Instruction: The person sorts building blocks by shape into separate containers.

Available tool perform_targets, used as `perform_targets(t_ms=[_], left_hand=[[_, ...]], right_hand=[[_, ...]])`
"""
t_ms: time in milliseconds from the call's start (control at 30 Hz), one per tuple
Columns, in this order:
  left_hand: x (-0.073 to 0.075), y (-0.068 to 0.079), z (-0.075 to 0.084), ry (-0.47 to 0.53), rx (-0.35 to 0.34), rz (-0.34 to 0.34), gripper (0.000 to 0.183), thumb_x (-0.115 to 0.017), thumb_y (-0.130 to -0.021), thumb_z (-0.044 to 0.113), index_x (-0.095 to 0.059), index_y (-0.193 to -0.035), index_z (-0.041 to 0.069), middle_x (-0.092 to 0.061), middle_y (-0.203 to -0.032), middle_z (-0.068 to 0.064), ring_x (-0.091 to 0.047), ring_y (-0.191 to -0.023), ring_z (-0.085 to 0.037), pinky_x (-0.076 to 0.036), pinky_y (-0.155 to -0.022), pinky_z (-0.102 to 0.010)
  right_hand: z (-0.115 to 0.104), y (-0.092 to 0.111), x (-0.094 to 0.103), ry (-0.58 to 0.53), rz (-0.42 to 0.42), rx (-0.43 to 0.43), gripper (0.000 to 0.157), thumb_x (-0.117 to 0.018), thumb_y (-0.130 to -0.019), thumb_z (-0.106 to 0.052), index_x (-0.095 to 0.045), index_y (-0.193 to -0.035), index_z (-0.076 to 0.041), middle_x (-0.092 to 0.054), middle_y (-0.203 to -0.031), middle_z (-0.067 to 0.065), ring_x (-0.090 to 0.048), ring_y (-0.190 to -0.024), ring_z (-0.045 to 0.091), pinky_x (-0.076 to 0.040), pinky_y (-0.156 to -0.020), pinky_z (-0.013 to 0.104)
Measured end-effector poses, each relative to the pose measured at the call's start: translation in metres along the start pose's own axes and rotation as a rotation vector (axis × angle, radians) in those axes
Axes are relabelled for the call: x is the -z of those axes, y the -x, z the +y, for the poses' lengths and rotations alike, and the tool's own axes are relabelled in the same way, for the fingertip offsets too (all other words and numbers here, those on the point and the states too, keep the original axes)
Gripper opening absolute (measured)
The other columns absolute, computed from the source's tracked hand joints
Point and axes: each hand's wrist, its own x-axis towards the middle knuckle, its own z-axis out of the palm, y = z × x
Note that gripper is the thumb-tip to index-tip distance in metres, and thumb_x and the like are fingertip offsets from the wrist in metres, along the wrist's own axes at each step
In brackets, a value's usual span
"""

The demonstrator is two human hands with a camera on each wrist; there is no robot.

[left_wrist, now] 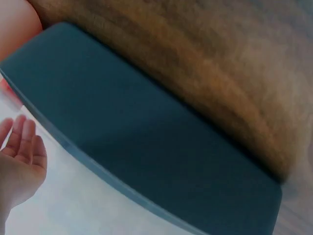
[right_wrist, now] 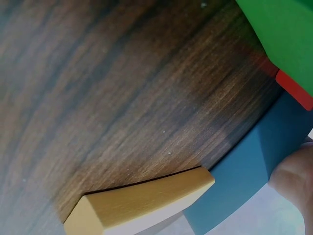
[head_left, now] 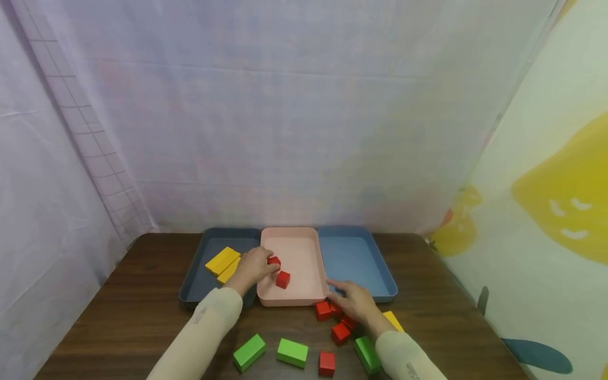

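Observation:
Over the left part of the pink tray [head_left: 291,303], my left hand [head_left: 255,264] pinches a red cube [head_left: 274,260] between thumb and fingers. Closer to me in that tray lies a second red cube [head_left: 283,279]. In the left wrist view, the left hand [left_wrist: 22,164] appears past the rim of the navy tray [left_wrist: 146,122]. My right hand [head_left: 355,302], fingers extended and holding nothing, hovers by the front corner where the pink and blue trays meet. Under and beside it sit several red cubes [head_left: 323,311], some partly hidden.
Two yellow blocks [head_left: 222,260] lie in the navy tray at left. The blue tray [head_left: 389,293] stands at right. On the wooden table [head_left: 142,316] are green blocks [head_left: 292,352], a lone red cube [head_left: 326,363] and a yellow block [right_wrist: 146,203] by the right forearm.

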Motion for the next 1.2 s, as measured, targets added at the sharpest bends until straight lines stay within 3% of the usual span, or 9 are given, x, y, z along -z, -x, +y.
perform_targets(t_ms=[133, 467, 667, 733, 800, 900, 1200], left_hand=[[-0.002, 0.003, -0.002, -0.013, 0.022, -0.03, 0.051, -0.066, -0.08, 0.039, -0.059, -0.119, 0.007, -0.058, -0.115, -0.009, -0.053, -0.102, -0.025, -0.042, -0.088, -0.044], [0.015, 0.023, -0.028, -0.024, 0.024, 0.001, 0.055, -0.066, -0.08, 0.039, -0.056, -0.123, 0.007, -0.054, -0.12, -0.012, -0.048, -0.111, -0.028, -0.037, -0.093, -0.048], [0.028, 0.037, -0.053, -0.021, -0.027, 0.036, 0.061, -0.065, -0.08, 0.041, -0.053, -0.125, 0.002, -0.051, -0.124, -0.018, -0.043, -0.116, -0.036, -0.032, -0.095, -0.053], [0.031, 0.042, -0.059, -0.024, 0.005, 0.026, 0.064, -0.065, -0.08, 0.043, -0.051, -0.127, 0.001, -0.047, -0.128, -0.019, -0.038, -0.12, -0.038, -0.029, -0.096, -0.056], [0.036, 0.049, -0.064, -0.02, 0.042, 0.013, 0.068, -0.065, -0.079, 0.045, -0.048, -0.129, 0.001, -0.042, -0.132, -0.022, -0.035, -0.122, -0.04, -0.027, -0.096, -0.059], [0.043, 0.063, -0.071, 0.001, 0.046, 0.017, 0.074, -0.066, -0.078, 0.046, -0.045, -0.131, 0.0, -0.038, -0.134, -0.025, -0.032, -0.123, -0.043, -0.026, -0.095, -0.061], [0.058, 0.11, -0.102, 0.049, -0.023, 0.089, 0.088, -0.069, -0.074, 0.047, -0.035, -0.134, -0.008, -0.032, -0.136, -0.028, -0.028, -0.123, -0.045, -0.029, -0.093, -0.059]], right_hand=[[0.001, -0.001, 0.001, -0.004, -0.004, -0.013, 0.044, -0.059, -0.083, -0.049, -0.056, -0.124, -0.034, -0.058, -0.117, 0.006, -0.051, -0.109, 0.029, -0.036, -0.09, 0.054], [0.006, -0.003, 0.004, 0.0, -0.003, -0.006, 0.044, -0.059, -0.083, -0.048, -0.056, -0.124, -0.034, -0.058, -0.117, 0.006, -0.051, -0.11, 0.029, -0.036, -0.089, 0.055], [0.007, -0.003, 0.006, 0.007, 0.001, -0.024, 0.044, -0.06, -0.083, -0.048, -0.056, -0.124, -0.034, -0.058, -0.117, 0.006, -0.051, -0.109, 0.029, -0.036, -0.089, 0.055], [0.006, -0.003, 0.005, 0.009, 0.0, -0.033, 0.044, -0.06, -0.082, -0.048, -0.056, -0.124, -0.035, -0.058, -0.117, 0.006, -0.051, -0.109, 0.029, -0.036, -0.089, 0.055], [0.005, -0.003, 0.005, 0.01, -0.003, -0.041, 0.044, -0.06, -0.082, -0.048, -0.056, -0.124, -0.035, -0.058, -0.117, 0.007, -0.051, -0.108, 0.029, -0.037, -0.089, 0.055], [0.003, -0.004, 0.003, 0.006, -0.013, -0.049, 0.044, -0.06, -0.082, -0.049, -0.056, -0.124, -0.036, -0.058, -0.117, 0.007, -0.051, -0.108, 0.029, -0.037, -0.089, 0.055], [0.004, -0.007, -0.001, -0.007, -0.011, -0.042, 0.045, -0.059, -0.081, -0.051, -0.055, -0.124, -0.037, -0.057, -0.119, 0.007, -0.05, -0.111, 0.03, -0.036, -0.09, 0.055]])
